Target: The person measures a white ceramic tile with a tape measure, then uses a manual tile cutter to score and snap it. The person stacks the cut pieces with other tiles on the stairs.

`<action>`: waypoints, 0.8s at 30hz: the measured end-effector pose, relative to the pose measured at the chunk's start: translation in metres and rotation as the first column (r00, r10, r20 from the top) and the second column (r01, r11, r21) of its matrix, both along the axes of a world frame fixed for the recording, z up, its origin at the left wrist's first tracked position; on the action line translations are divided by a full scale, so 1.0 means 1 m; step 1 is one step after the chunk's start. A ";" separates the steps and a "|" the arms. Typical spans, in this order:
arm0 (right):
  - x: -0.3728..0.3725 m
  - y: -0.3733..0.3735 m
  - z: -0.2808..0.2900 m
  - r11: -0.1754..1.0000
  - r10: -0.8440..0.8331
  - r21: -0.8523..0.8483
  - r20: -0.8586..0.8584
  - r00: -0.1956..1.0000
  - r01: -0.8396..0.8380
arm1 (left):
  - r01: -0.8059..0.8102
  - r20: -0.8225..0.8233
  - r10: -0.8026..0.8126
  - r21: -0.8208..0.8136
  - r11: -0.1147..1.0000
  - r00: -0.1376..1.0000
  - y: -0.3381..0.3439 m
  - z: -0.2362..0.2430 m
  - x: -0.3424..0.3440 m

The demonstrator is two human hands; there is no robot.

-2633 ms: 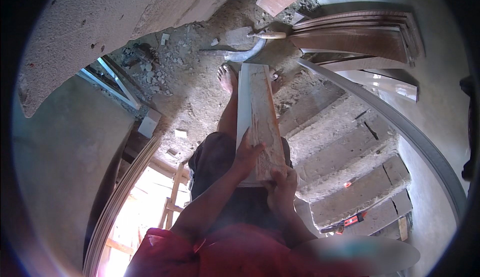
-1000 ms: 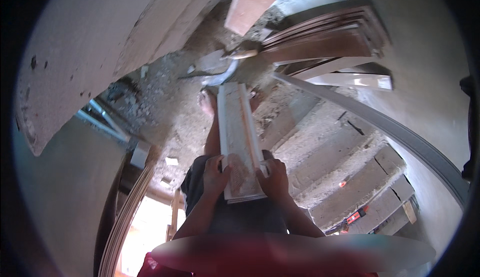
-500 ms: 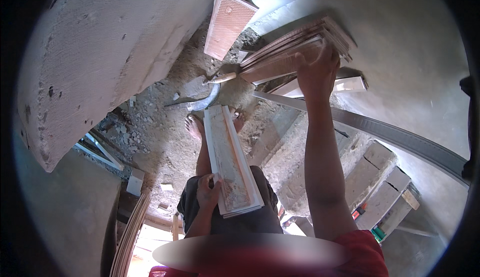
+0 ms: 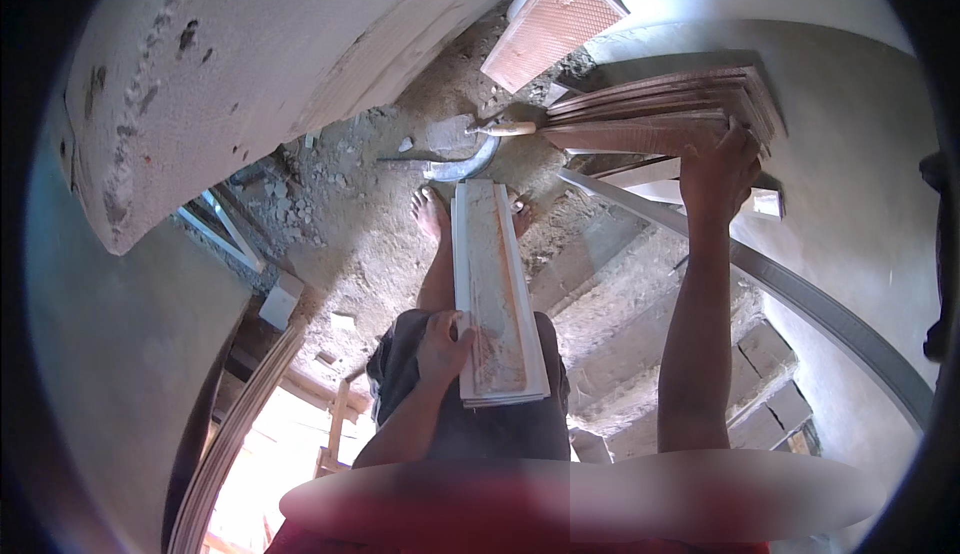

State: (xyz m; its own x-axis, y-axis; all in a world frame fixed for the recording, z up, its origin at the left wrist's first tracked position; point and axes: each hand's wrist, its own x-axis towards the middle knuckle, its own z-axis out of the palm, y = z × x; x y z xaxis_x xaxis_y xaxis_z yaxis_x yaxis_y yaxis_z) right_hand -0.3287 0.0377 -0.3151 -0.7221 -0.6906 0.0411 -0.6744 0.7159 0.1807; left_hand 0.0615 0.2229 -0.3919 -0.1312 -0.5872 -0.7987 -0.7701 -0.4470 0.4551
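A small stack of long, narrow tile strips (image 4: 497, 294) lies lengthwise on my lap, its far end toward my feet. The top strip is dusty, with a reddish-brown stain. My left hand (image 4: 443, 347) grips the stack's left edge near its close end, thumb by the top. Far right, several reddish-brown tile strips (image 4: 640, 104) lean together against the wall. My right arm reaches out to them, and my right hand (image 4: 722, 169) is closed on the right end of the front strip. Part of its grip is hidden behind the hand.
Beyond my feet lie a curved blade (image 4: 465, 167) and a tool with a wooden handle (image 4: 510, 129). A patterned pinkish tile (image 4: 553, 26) stands behind them. A long grey metal bar (image 4: 770, 272) crosses the right side. Rubble (image 4: 300, 189) lies left, below a pale slab (image 4: 250, 74).
My right hand, its thumb spread before, has closed on the end of the front leaning strip. The view has shifted, so the scene sits differently. My left hand stays on the lap stack.
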 end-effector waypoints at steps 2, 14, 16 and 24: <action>0.004 0.002 0.006 0.999 -0.007 0.043 0.019 1.000 0.006 | 0.029 -0.005 -0.029 -0.027 0.999 1.000 0.000 -0.001 0.000; 0.024 0.022 0.025 0.949 0.314 -0.090 0.293 0.903 -0.301 | 0.043 0.046 -0.043 0.001 0.999 0.998 0.007 -0.007 0.001; 0.013 0.020 0.022 0.956 0.294 -0.094 0.240 0.925 -0.279 | 0.030 0.046 -0.031 0.021 0.999 0.998 0.005 -0.007 0.001; -0.023 0.037 -0.004 0.986 0.162 -0.055 0.095 0.982 -0.158 | 0.018 0.041 -0.018 0.013 1.000 0.999 0.002 -0.004 0.000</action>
